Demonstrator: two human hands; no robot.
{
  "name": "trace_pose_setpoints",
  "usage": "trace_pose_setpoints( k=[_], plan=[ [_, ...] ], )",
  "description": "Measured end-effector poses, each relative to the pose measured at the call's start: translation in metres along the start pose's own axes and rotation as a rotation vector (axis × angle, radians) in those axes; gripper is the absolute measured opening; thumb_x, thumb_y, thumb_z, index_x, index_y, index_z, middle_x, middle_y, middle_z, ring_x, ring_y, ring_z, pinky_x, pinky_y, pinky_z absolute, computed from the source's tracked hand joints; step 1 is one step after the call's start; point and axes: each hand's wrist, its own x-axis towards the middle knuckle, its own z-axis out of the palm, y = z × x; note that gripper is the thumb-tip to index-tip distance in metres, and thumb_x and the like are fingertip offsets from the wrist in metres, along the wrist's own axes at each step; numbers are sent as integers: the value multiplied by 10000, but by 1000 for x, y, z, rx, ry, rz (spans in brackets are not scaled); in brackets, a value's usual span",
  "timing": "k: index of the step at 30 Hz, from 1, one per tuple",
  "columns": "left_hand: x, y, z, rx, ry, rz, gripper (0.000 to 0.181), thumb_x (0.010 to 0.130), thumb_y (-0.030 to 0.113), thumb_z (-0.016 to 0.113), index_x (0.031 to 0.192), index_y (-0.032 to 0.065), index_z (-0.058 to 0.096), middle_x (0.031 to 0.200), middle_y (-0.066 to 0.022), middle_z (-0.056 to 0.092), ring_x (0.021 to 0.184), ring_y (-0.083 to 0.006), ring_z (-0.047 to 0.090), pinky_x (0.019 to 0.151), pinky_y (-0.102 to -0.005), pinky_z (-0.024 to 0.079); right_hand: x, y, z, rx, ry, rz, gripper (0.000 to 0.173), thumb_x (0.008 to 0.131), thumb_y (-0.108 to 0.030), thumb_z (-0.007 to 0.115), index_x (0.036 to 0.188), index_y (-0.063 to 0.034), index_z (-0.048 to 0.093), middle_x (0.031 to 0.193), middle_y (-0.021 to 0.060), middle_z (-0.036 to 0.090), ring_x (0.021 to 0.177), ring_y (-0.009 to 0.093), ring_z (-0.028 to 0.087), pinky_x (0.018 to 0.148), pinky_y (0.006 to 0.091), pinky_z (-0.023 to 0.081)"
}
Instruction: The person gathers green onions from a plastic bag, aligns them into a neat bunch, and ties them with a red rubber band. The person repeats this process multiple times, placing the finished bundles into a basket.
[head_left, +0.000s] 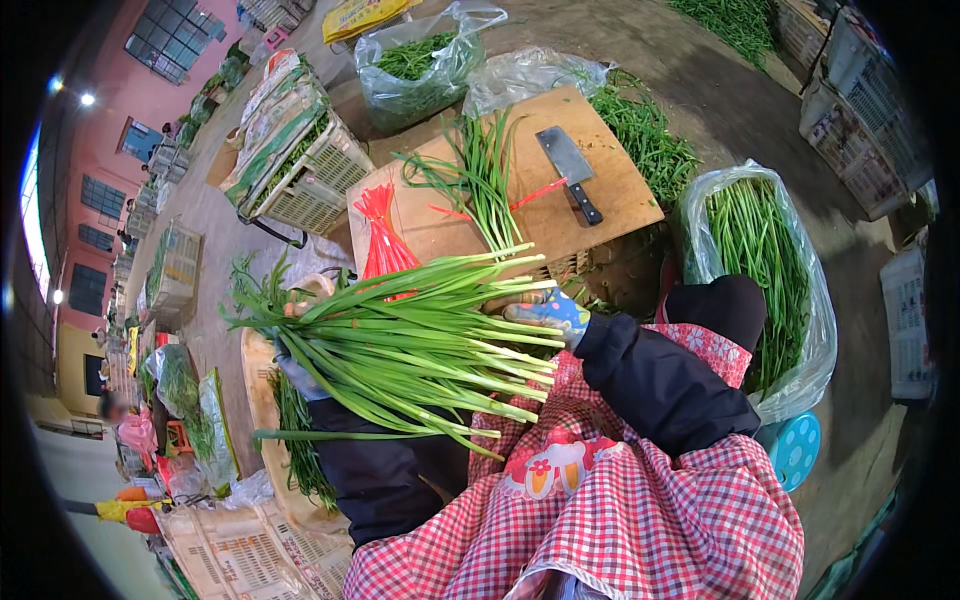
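A large loose bunch of garlic chives (420, 337) lies across my lap, pale cut ends fanned to the right. My left hand (300, 375), in a glove, is shut on its leafy end; the leaves cover much of the hand. At the pale ends is my right hand (551, 311), in a blue dotted glove, its fingers partly behind the stalks, so whether it grips them is hidden. Before me, a wooden board (622, 180) bears a smaller bunch of chives (487, 172) lying over a red tie, a cleaver (566, 157) and a bundle of red ties (382, 236).
To the right stands a clear plastic bag (825, 337) of chives beside a blue stool (799, 450). Cut leaves (645, 135) heap behind the board. A loaded plastic crate (322, 180) stands at its left. Another bag of greens (412, 82) is farther back.
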Motion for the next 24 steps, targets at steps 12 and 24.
trace_pose_setpoints(
  k=[12, 24],
  plan=[
    [-1, -7, -3, 17, 111, -31, 385, 899, 288, 395, 1227, 95, 458, 1177, -108, 516, 1075, -298, 490, 940, -518, 352, 3, 0, 3, -60, 202, 86, 285, 826, -206, 607, 1053, -37, 576, 958, 43, 614, 824, 107, 569, 726, 267, 482],
    [32, -36, 83, 79, -137, 153, 368, 900, 250, 396, 1215, 62, 428, 1137, -145, 508, 1004, -288, 521, 867, -419, 442, -8, -2, 2, 161, 267, 83, 210, 812, -143, 605, 984, -22, 595, 900, 53, 629, 778, 121, 597, 675, 267, 496]
  ],
)
